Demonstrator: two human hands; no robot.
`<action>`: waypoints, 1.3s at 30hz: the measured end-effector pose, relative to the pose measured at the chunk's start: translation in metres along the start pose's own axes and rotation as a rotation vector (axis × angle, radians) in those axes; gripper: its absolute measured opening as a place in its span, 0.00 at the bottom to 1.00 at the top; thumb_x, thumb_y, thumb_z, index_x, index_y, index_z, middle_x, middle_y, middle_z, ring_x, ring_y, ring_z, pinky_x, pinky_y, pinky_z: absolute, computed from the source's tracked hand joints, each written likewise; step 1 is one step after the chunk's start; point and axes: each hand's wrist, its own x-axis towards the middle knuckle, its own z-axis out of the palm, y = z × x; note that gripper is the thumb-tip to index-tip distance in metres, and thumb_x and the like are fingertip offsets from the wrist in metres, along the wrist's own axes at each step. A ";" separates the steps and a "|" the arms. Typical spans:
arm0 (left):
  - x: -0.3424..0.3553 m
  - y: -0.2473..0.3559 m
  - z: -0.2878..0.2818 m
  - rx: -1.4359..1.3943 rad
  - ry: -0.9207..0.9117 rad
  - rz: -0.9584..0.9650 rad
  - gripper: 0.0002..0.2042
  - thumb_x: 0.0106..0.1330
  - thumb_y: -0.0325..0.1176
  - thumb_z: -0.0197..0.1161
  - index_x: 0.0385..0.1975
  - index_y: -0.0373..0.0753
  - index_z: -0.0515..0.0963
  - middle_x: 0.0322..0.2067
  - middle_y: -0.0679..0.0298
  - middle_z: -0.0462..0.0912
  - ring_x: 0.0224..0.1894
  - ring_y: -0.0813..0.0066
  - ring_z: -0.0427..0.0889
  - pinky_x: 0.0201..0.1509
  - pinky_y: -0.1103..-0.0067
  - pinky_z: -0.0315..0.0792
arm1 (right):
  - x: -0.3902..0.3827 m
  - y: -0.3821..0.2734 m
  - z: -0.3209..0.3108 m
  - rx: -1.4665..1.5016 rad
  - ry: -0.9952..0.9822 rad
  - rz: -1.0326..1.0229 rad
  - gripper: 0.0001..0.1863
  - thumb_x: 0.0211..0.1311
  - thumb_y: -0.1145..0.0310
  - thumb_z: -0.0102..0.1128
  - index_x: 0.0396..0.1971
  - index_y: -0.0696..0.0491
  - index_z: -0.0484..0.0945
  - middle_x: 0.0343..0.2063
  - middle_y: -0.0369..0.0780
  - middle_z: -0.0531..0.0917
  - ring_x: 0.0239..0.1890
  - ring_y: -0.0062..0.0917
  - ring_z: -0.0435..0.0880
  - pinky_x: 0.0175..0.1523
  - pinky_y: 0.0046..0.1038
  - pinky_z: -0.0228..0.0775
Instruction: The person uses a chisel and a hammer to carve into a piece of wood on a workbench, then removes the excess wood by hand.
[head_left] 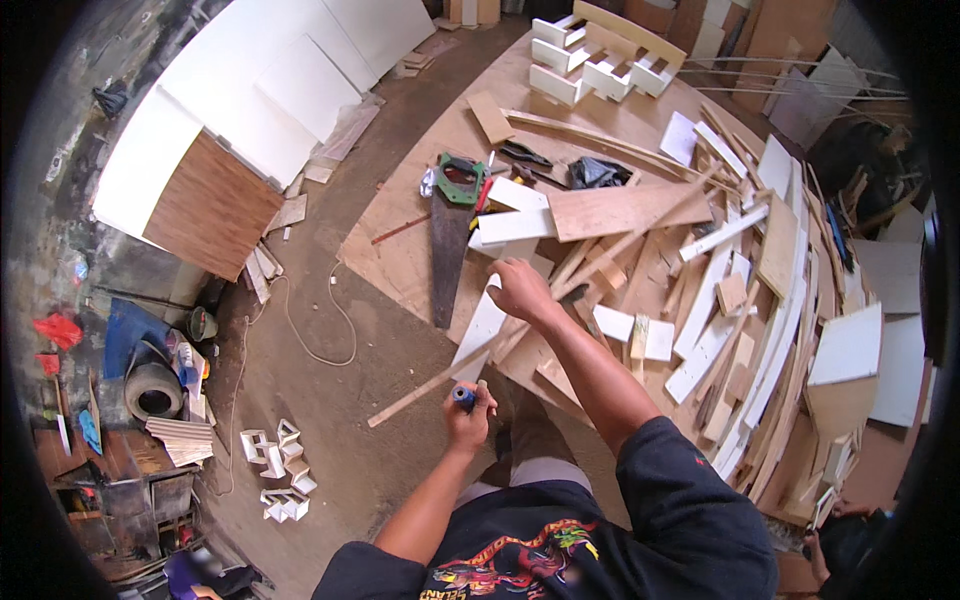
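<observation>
My left hand (468, 424) is closed around a short blue cylindrical thing (463, 396) with a dark end. Its kind cannot be made out. A small tan bit shows by the thumb. Higher up, my right hand (522, 290) reaches over the table's near edge with its fingers curled, just above a narrow white board (484, 322). Whatever is between those fingers is hidden. A long thin wooden strip (420, 388) juts out past the edge between my hands. Left of my right hand lies a hand saw (452, 245) with a green handle.
Offcuts and strips are heaped over the right of the plywood table (395, 225). Pliers (525, 153) and a black bag (598, 172) lie farther back, before a white slotted wooden piece (600, 65). Small white frames (280, 465) and a cord (318, 358) lie on the floor.
</observation>
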 end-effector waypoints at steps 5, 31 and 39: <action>0.040 0.013 0.003 -0.004 0.053 -0.047 0.17 0.74 0.45 0.64 0.31 0.38 0.72 0.23 0.64 0.80 0.25 0.78 0.80 0.29 0.80 0.75 | 0.076 -0.027 0.067 0.131 -0.284 0.266 0.49 0.58 0.56 0.68 0.74 0.58 0.52 0.54 0.63 0.76 0.58 0.54 0.80 0.60 0.49 0.75; 0.108 0.067 0.008 -0.662 0.180 0.271 0.17 0.74 0.45 0.60 0.28 0.44 0.65 0.20 0.66 0.67 0.24 0.72 0.66 0.36 0.69 0.67 | 0.189 0.045 0.033 -0.530 0.135 -0.756 0.16 0.68 0.62 0.54 0.55 0.40 0.75 0.38 0.35 0.81 0.45 0.30 0.79 0.48 0.39 0.69; 0.092 0.117 0.002 -0.759 -0.022 0.496 0.13 0.68 0.37 0.61 0.25 0.43 0.65 0.19 0.65 0.66 0.23 0.72 0.64 0.37 0.69 0.65 | 0.154 0.026 -0.099 0.012 0.883 -0.322 0.15 0.59 0.66 0.71 0.44 0.46 0.77 0.28 0.43 0.84 0.30 0.42 0.86 0.33 0.41 0.78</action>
